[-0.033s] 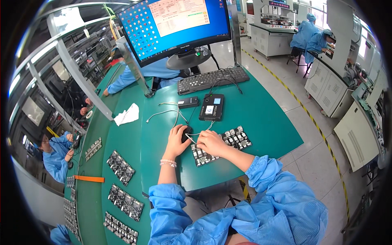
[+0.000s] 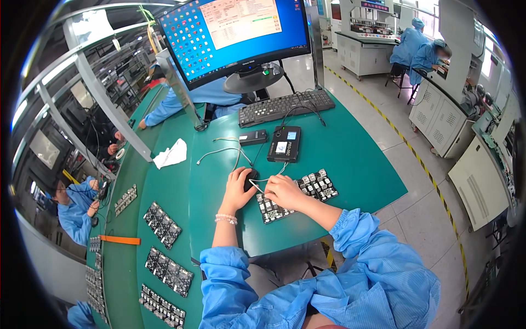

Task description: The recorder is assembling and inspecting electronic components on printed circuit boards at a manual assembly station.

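Note:
My left hand (image 2: 236, 189) rests over a black computer mouse (image 2: 252, 176), fingers curved around it. Just right of it, my right hand (image 2: 283, 192) pinches a thin grey cable (image 2: 276, 174) above a panel of circuit boards (image 2: 320, 185). The pinched end is hidden by my fingers, and I cannot tell whether it touches a board. The panel lies flat on the green table and carries rows of white components. Beyond my hands lies a black box-shaped device (image 2: 283, 152) with a small lit screen, with a smaller black box (image 2: 252, 137) on its left.
A monitor (image 2: 235, 38) stands at the back, before it a black keyboard (image 2: 285, 107). Loose grey cable ends (image 2: 211, 153) and a white cloth (image 2: 171, 154) lie to the left. More board panels (image 2: 168, 271) sit on the left bench, where co-workers (image 2: 76, 208) work.

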{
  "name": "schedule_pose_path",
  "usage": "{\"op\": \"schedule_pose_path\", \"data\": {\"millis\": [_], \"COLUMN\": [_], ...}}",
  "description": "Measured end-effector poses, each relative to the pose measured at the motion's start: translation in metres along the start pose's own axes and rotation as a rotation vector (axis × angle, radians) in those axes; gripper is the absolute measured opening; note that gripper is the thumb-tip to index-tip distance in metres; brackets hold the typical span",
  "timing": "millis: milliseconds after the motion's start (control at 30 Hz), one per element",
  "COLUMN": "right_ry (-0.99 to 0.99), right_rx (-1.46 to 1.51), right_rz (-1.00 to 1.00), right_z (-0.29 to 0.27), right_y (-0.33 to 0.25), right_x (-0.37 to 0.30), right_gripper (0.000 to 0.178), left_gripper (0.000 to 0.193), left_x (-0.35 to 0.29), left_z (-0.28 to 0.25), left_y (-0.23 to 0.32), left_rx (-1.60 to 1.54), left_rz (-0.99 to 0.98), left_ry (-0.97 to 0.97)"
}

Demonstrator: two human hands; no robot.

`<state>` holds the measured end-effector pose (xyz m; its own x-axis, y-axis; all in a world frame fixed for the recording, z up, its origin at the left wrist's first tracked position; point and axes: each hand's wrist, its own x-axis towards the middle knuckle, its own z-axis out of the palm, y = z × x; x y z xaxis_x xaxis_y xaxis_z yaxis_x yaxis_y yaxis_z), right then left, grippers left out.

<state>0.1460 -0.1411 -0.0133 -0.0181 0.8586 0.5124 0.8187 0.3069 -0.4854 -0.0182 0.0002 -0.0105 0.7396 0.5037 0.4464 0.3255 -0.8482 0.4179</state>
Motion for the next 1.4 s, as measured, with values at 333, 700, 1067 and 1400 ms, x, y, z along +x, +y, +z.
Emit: {"op": "schedule_pose_path", "data": {"millis": [333,700,1067,1400], "right_ry": [-0.021,0.029,0.107,0.042], "right_rx": [0.011,-0.013,0.014,-0.074], "right_rz": [0.035,-0.019,-0.019,0.491], "right_z": [0.001,0.005,-0.024,-0.08], "right_y": [0.001,0.0,0.011,0.077], "right_x": [0.002,-0.005,0.013,0.003], "right_gripper": [0.011,0.011,0.015,0.017], "left_gripper": [0.058,0.059,0.041,0.089], "left_x": [0.001,-0.004,-0.045,-0.05], "left_z": [-0.002,-0.003,-0.028,-0.001], "left_y": [0.002,0.002,0.048,0.108], "left_rx": [0.008,0.038,-0.376,0.081], "left_rz": [0.003,0.008,-0.325,-0.078], "left_ry": [0.0,0.02,0.18,-0.229]}}
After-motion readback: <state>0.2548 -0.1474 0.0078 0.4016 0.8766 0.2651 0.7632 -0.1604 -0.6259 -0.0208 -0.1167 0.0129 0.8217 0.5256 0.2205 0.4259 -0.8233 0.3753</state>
